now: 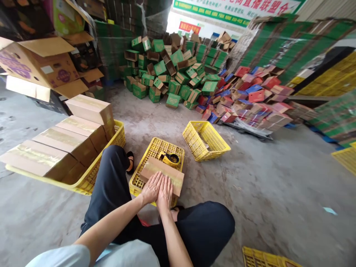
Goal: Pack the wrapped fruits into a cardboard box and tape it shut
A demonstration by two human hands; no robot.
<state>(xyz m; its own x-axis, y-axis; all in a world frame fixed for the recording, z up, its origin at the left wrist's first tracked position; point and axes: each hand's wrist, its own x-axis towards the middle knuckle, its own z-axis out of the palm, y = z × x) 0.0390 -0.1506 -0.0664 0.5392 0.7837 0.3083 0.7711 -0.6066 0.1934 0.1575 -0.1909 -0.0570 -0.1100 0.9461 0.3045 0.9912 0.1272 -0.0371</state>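
A small brown cardboard box [167, 171] with tape along its top lies on an upturned yellow crate [144, 163] between my knees. Both hands rest on the box's near end, side by side. My left hand [151, 188] lies flat with fingers stretched out on the box. My right hand [165, 193] lies flat next to it, fingers together and extended. A yellow tape dispenser [170, 158] sits on the crate just beyond the box.
A yellow crate [111, 148] at my left holds several taped brown boxes [69, 141]. Another yellow crate [206, 140] stands tilted ahead on the concrete floor. Heaps of green boxes [172, 70] and red and blue boxes [250, 96] fill the back.
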